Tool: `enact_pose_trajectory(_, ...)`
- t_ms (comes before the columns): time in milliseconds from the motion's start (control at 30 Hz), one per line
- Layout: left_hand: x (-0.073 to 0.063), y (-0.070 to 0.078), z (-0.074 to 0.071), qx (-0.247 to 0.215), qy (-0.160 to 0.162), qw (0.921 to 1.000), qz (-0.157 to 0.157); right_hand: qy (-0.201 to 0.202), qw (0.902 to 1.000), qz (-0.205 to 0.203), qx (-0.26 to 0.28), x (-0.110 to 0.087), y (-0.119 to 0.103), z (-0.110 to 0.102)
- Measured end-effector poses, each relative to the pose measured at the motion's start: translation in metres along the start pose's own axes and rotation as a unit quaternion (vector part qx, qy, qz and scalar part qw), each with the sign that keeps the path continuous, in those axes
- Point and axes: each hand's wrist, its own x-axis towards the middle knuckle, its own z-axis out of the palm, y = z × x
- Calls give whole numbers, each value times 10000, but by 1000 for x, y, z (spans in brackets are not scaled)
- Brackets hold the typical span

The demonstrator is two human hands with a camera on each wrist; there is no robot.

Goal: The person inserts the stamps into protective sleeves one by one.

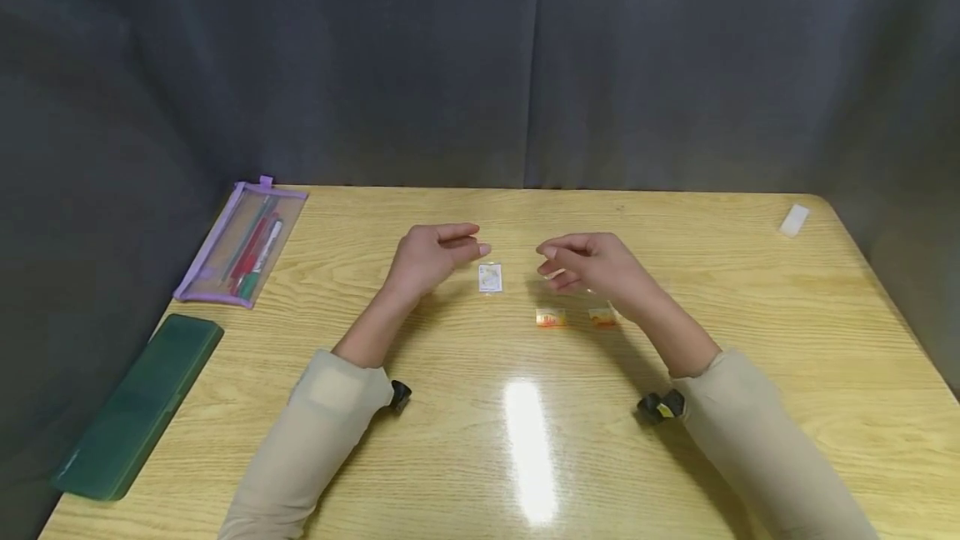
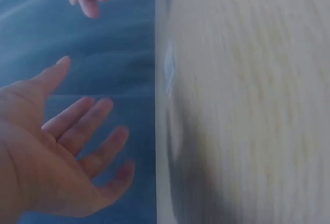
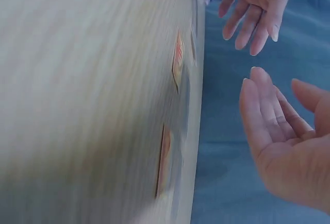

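Pale, softly creased cloth sleeves lead to our left hand and right hand, both released, fingers loosely bent above the wood-grained desk. Between them we see a small, flat, rectangular white piece; two thin orange-and-yellow strips lie near the right hand.

Your counter looks like glossy wood; your sleeves and the curtain are matt cloth. The small square piece looks like paper in clear plastic, the case smooth plastic.

White card lying flat, orange-yellow piece nearby, second piece alongside
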Motion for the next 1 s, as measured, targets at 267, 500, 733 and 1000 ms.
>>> enact_pose_trajectory(267, 0, 1, 17, 1590, 21, 9855, 595, 91, 9986, -151, -507, -29, 13, -16)
enact_pose_trajectory(500, 3, 4, 35, 2679, -46, 9581, 1010, 174, 9886, -323, -1457, -48, 22, -26)
enact_pose_trajectory(733, 4, 10, 50, 3008, -508, 9495, 741, 176, 9768, -260, -2119, -47, 32, -20)
enact_pose_trajectory(1000, 9, 16, 65, 3338, -781, 9368, 691, 104, 9554, -697, -2868, -40, 36, -9)
